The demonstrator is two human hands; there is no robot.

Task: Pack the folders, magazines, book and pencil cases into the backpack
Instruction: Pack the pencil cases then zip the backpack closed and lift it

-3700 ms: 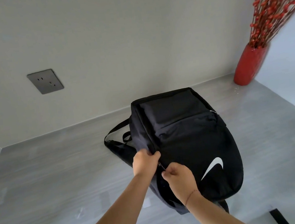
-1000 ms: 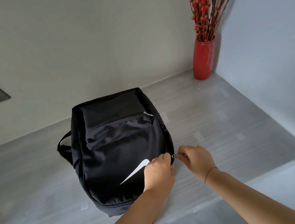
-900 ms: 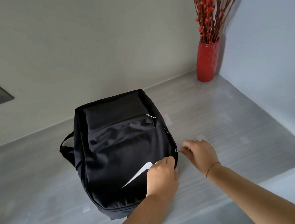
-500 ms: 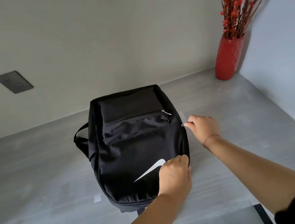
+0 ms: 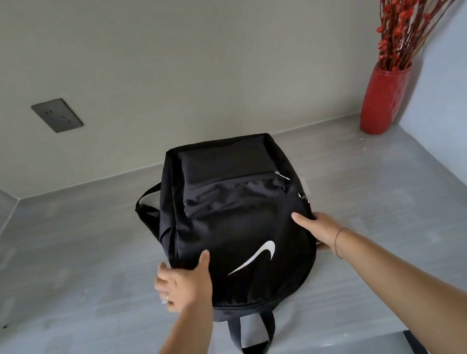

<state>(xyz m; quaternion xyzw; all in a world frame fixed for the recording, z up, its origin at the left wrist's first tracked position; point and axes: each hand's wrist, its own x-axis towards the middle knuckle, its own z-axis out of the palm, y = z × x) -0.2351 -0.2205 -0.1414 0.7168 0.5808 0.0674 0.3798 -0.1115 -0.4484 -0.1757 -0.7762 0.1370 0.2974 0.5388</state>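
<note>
A black backpack with a white swoosh lies flat on the grey tabletop, its zips closed and two silver pullers showing on its right side. My left hand clasps the bag's left edge, thumb on top. My right hand clasps its right edge, thumb on the front panel. The top handle loop hangs over the table's near edge. No folders, magazines, book or pencil cases are visible.
A red vase with red berry branches stands in the far right corner. A dark wall socket is on the back wall. Walls close the table at the back, left and right. Small tape marks dot the tabletop.
My right hand let go of the zip puller and came down to the bag's right edge. My left hand shifted from the bag's lower right to its left edge.
</note>
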